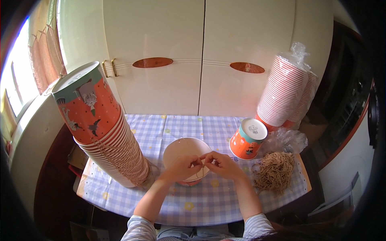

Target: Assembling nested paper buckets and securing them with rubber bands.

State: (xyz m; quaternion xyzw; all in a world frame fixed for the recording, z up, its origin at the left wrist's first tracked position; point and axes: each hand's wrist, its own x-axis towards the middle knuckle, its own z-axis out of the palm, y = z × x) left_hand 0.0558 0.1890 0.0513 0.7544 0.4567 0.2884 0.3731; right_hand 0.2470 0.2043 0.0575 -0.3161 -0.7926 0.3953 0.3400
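Striped sleeves (pixel 139 229) are seen behind the left hand (pixel 186 167) and right hand (pixel 221 164), which are held close together, pinched on thin string (pixel 203 172), over an open bucket (pixel 176 152).

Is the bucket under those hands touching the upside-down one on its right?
Apart. The head view shows a strip of checked tablecloth between the middle bucket and the upside-down bucket.

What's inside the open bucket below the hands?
The open bucket shows its pale inner wall at the far side. The left hand and right hand cover part nearer you; anything behind them can't be seen.
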